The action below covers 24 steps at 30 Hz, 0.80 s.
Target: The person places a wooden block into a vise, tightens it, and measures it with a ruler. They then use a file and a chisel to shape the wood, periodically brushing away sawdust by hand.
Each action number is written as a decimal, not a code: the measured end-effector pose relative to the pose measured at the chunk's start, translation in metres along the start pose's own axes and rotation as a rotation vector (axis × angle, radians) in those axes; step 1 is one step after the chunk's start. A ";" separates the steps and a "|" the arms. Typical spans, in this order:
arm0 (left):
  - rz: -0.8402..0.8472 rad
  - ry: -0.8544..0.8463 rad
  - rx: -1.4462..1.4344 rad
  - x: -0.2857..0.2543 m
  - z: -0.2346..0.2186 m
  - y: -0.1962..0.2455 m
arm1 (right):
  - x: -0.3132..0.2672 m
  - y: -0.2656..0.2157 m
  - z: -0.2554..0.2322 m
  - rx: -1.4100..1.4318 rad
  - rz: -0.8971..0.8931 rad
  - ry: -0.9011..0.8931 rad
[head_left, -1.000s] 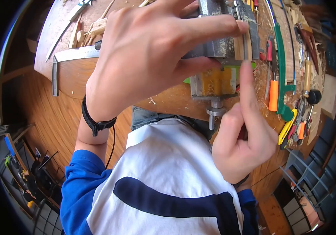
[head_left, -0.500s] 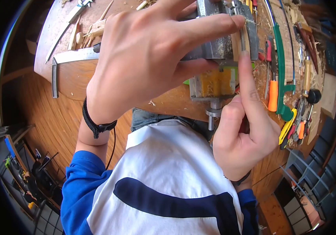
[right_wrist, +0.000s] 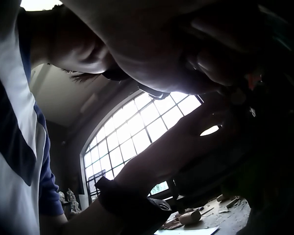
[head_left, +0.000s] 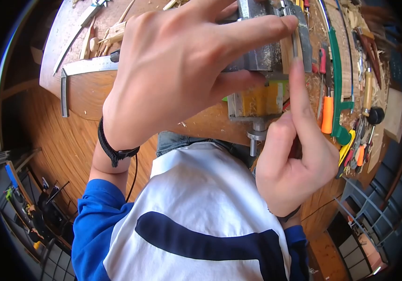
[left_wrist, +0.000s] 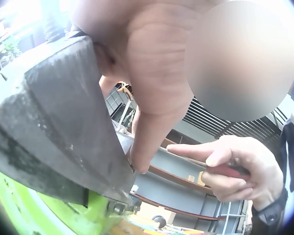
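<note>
My left hand spreads over the grey metal vise, its index fingertip resting at a thin metal rod-like tool. This tool lies along a pale wood strip in the vise. My right hand points its index finger along the tool from the near side, the other fingers curled in. In the left wrist view, the right hand grips a red and dark handle; the vise fills the left side. The tool's far end is hidden by the left hand; the right wrist view is mostly dark.
A steel square and carved wood pieces lie left on the bench. At right are a green saw frame, an orange handle and several small tools. The vise screw juts toward the body.
My right hand and its index fingertip have moved slightly forward, away from the body. The left index finger has shifted a little left, then back right, staying over the tool.
</note>
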<state>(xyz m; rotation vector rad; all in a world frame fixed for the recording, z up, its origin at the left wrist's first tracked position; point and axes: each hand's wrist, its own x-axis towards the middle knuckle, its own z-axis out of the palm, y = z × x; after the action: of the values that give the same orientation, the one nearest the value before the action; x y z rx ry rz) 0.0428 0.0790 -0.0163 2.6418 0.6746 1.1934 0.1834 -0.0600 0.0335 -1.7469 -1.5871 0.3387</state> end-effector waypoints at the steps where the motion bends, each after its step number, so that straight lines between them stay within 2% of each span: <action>1: 0.018 0.002 0.052 0.002 -0.004 0.005 | 0.002 0.000 0.001 0.011 0.002 0.006; 3: 0.052 0.006 0.160 0.012 -0.023 0.023 | 0.002 -0.003 0.000 0.009 0.008 -0.003; 6: -0.132 -0.265 0.129 0.018 -0.036 0.031 | -0.011 -0.006 -0.007 -0.079 0.001 -0.019; 9: -0.143 -0.337 0.144 0.022 -0.044 0.036 | -0.023 -0.001 -0.011 -0.097 -0.060 0.009; 12: -0.066 -0.287 0.145 0.034 -0.045 0.043 | -0.020 -0.003 -0.013 -0.075 -0.056 -0.023; 15: -0.155 -0.344 0.153 0.021 -0.042 0.036 | -0.012 -0.006 -0.011 -0.017 0.019 -0.048; 18: -0.025 -0.030 0.056 0.017 -0.011 0.013 | 0.005 -0.011 -0.003 -0.039 0.043 -0.029; 21: 0.016 -0.076 0.161 0.014 -0.031 0.027 | 0.004 -0.011 -0.006 -0.041 0.046 -0.038; 24: -0.147 -0.325 0.159 0.023 -0.041 0.035 | -0.006 -0.010 -0.009 -0.069 0.026 -0.034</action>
<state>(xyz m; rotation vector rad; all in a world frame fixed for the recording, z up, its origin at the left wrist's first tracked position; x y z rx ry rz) 0.0371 0.0576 0.0375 2.7640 0.9128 0.6756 0.1806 -0.0695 0.0450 -1.8247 -1.6183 0.3312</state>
